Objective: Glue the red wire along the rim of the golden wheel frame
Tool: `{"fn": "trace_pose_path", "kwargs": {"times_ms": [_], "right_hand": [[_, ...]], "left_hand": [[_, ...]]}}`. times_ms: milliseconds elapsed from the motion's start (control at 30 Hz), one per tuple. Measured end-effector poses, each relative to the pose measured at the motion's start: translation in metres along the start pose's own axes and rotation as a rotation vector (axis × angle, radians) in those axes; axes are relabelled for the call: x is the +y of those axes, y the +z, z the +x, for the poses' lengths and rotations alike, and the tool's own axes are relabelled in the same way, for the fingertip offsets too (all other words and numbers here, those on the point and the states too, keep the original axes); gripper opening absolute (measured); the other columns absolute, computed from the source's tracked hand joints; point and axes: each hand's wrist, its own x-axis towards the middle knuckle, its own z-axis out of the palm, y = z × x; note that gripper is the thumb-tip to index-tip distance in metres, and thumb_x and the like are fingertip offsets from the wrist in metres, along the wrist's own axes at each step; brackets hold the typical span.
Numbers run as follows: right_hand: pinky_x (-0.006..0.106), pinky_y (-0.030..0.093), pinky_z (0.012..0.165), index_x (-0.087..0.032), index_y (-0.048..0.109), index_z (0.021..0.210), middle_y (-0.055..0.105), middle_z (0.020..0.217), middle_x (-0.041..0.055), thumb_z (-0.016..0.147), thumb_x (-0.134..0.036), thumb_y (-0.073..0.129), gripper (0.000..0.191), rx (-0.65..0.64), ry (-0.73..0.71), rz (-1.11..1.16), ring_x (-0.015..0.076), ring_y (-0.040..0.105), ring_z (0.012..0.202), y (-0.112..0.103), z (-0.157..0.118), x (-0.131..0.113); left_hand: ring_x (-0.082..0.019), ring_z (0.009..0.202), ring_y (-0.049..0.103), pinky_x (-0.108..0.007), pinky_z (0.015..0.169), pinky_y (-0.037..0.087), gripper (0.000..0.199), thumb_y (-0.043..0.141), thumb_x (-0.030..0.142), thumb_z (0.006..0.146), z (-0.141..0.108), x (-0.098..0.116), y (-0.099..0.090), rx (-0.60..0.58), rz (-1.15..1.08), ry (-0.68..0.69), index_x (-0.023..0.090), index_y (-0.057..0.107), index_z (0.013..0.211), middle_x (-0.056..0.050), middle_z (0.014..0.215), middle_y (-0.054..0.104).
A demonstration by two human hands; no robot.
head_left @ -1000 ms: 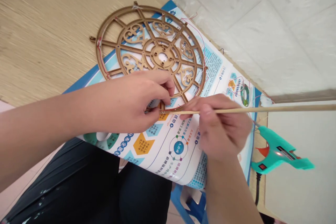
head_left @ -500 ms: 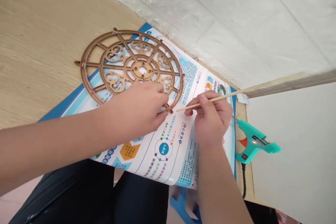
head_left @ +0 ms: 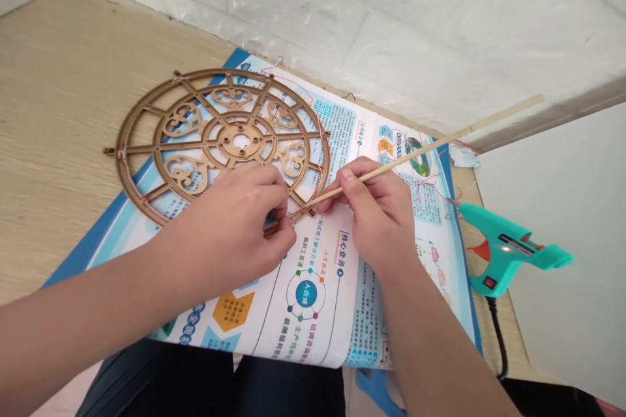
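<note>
A round gold-brown openwork frame (head_left: 239,141) lies on a printed poster (head_left: 337,313), with thin reddish wire along its outer ring. My left hand (head_left: 244,215) is at the frame's near edge, thumb and fingers pinched together; what they hold is too small to make out. Between the thumb and fingers of my right hand (head_left: 376,208) is a thin wooden stick (head_left: 415,152). Its lower tip meets the frame's outer ring just right of my left fingers, and its other end points up to the right.
A teal glue gun (head_left: 508,247) with a black cable lies at the right edge of the poster. Thin red wires trail over the poster's right part. A white scrap (head_left: 464,156) sits near the wall corner. The white wall (head_left: 381,32) runs behind.
The stick's tip has moved left and down onto the frame's ring, with my right hand closer to my left. The view has shifted, and more red wire shows at the right.
</note>
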Motion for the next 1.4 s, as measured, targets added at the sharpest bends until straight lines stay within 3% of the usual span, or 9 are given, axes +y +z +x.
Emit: {"fn": "trace_pose_path", "kwargs": {"times_ms": [300, 700, 900, 1400], "right_hand": [[0.027, 0.054, 0.056, -0.021, 0.060, 0.078, 0.069, 0.065, -0.0025, 0.100, -0.026, 0.055, 0.023, -0.020, -0.045, -0.075, 0.0137, 0.069, 0.060, -0.002, 0.002, -0.004], [0.025, 0.054, 0.059, -0.021, 0.062, 0.075, 0.066, 0.068, -0.0036, 0.102, -0.019, 0.054, 0.028, -0.059, -0.144, -0.172, 0.0110, 0.066, 0.063, -0.002, 0.001, -0.007], [0.026, 0.054, 0.062, -0.021, 0.064, 0.076, 0.065, 0.071, -0.0023, 0.103, -0.017, 0.054, 0.029, -0.062, -0.093, -0.170, 0.0111, 0.065, 0.066, -0.001, 0.000, -0.012], [0.026, 0.053, 0.061, -0.022, 0.064, 0.076, 0.067, 0.073, -0.0029, 0.101, -0.015, 0.056, 0.027, -0.077, -0.168, -0.240, 0.0116, 0.066, 0.066, -0.001, -0.001, -0.011]], "left_hand": [[-0.022, 0.086, 0.053, -0.043, 0.079, 0.043, 0.020, 0.048, 0.024, 0.083, 0.001, 0.001, -0.003, -0.063, -0.004, 0.002, 0.019, 0.055, 0.066, -0.006, 0.087, 0.058], [-0.022, 0.090, 0.050, -0.044, 0.085, 0.042, 0.019, 0.049, 0.023, 0.090, -0.004, -0.004, -0.006, -0.131, -0.027, 0.075, 0.020, 0.059, 0.073, -0.005, 0.095, 0.057], [-0.021, 0.087, 0.053, -0.046, 0.088, 0.044, 0.022, 0.049, 0.026, 0.086, -0.001, -0.002, -0.007, -0.124, -0.033, 0.024, 0.020, 0.058, 0.066, -0.005, 0.092, 0.060], [-0.019, 0.088, 0.055, -0.039, 0.083, 0.046, 0.018, 0.053, 0.025, 0.082, -0.002, -0.004, -0.007, -0.109, -0.035, 0.007, 0.022, 0.061, 0.065, -0.003, 0.093, 0.063]]}}
